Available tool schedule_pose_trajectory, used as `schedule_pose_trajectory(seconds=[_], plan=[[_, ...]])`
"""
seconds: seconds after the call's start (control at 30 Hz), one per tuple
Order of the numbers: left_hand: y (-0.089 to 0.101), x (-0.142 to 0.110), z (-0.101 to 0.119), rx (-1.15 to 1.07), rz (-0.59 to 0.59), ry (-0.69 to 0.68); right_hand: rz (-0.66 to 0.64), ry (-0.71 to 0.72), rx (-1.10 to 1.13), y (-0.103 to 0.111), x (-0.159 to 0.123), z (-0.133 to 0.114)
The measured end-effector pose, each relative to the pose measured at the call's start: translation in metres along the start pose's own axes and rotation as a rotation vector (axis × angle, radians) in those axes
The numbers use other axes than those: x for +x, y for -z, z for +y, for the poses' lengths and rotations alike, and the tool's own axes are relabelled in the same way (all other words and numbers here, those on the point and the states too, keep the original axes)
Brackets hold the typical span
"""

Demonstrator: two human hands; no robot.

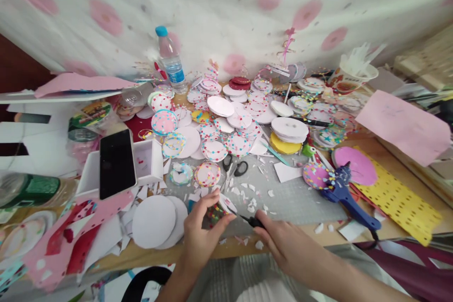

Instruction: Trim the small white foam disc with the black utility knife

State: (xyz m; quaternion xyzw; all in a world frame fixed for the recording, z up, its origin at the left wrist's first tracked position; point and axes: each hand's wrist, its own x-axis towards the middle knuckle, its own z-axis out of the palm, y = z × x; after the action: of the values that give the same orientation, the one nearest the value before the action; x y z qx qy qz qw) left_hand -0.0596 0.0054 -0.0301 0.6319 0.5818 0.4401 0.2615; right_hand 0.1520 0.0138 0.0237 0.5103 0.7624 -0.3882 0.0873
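My left hand point(201, 226) pinches a small disc-shaped piece point(228, 204) between thumb and fingers. Its upper face is white, and a dark green, multicoloured spotted part shows below. In my right hand point(279, 236) is a black-handled craft knife point(253, 221), its thin tip pointing left at the white disc's lower edge. Whether the tip touches the disc is hard to tell. Just beyond the hands, black-handled scissors point(233, 170) lie on the grey cutting mat point(293, 198) among white scraps point(251, 204). White paper discs point(154, 222) overlap left of my left hand.
Many discs trimmed with coloured strings point(214, 150) cover the back. A blue glue gun point(354, 200) lies right, beside a yellow dotted sheet point(399, 193). A water bottle point(173, 63) stands behind. At left, a phone point(117, 163) rests on a white box point(152, 163).
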Motion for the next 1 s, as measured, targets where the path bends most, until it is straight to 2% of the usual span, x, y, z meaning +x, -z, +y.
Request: schedule_pose_trajectory(seconds=[0.2, 0.47, 0.7, 0.93, 1.0], plan=[[-0.008, -0.002, 0.007, 0.062, 0.050, -0.089, -0.022, -0.056, -0.031, 0.004, -0.011, -0.001], [-0.011, -0.004, 0.007, 0.100, 0.073, -0.132, -0.041, -0.080, -0.052, 0.006, -0.007, -0.007], [-0.008, 0.004, 0.000, -0.077, 0.013, 0.030, 0.025, -0.018, -0.115, 0.001, -0.001, -0.001], [0.001, 0.014, -0.003, -0.272, -0.065, 0.325, 0.064, 0.039, -0.086, -0.008, 0.012, 0.007], [0.003, 0.015, -0.005, -0.310, -0.081, 0.366, 0.069, 0.051, -0.089, -0.008, 0.015, 0.006]])
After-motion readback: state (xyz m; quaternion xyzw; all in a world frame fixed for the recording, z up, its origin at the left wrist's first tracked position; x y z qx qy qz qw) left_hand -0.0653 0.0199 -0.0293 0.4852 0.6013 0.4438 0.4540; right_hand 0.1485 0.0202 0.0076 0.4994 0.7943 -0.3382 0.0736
